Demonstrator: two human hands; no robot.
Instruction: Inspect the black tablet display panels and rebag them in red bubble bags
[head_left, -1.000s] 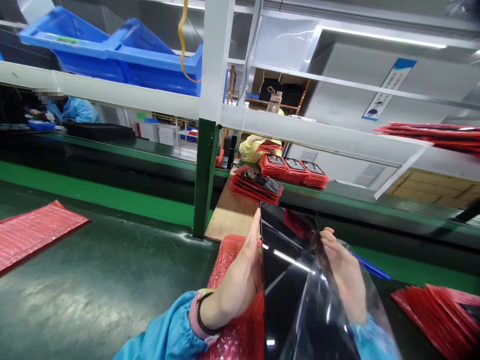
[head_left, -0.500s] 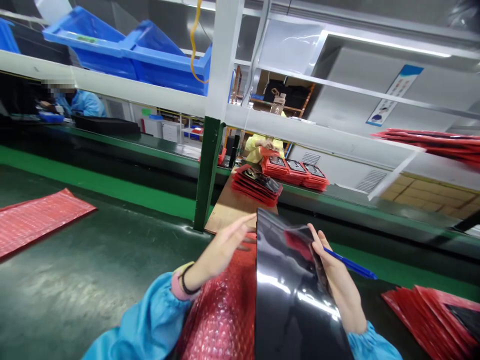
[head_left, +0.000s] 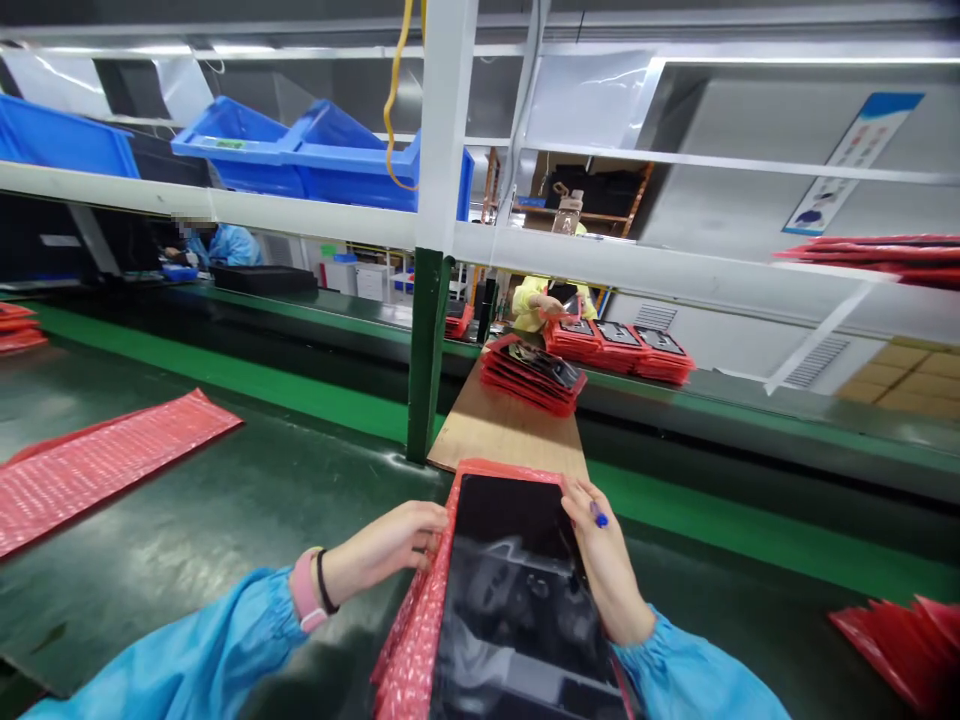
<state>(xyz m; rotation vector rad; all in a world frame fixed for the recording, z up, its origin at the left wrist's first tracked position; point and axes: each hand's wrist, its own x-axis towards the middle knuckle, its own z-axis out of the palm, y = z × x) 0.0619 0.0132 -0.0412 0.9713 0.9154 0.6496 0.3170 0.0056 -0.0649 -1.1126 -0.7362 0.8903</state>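
A glossy black flat panel (head_left: 517, 600) lies on a stack of red bubble-wrap bags (head_left: 420, 640) at the near edge of the bench. My left hand (head_left: 397, 545) is beside the stack, fingers stretched loosely with their tips at the bags' left edge; it grips nothing. My right hand (head_left: 600, 550) rests along the panel's upper right edge, fingertips on its corner. Tucked in that hand is a blue pen (head_left: 599, 516), with only one end showing. The panel's lower end runs out of view.
A wooden board (head_left: 510, 430) bridges to the far bench, bearing a stack of red-wrapped panels (head_left: 532, 375). A red bubble-wrap sheet (head_left: 127, 460) lies left, more red bags (head_left: 904, 650) right. A green post (head_left: 426, 350) stands ahead. Beyond, a person in yellow (head_left: 534, 303) handles a panel.
The panel has gone from tilted up to lying flat on the red bags. My left hand has moved left and down; my right hand has turned over the panel's edge. The view has shifted.
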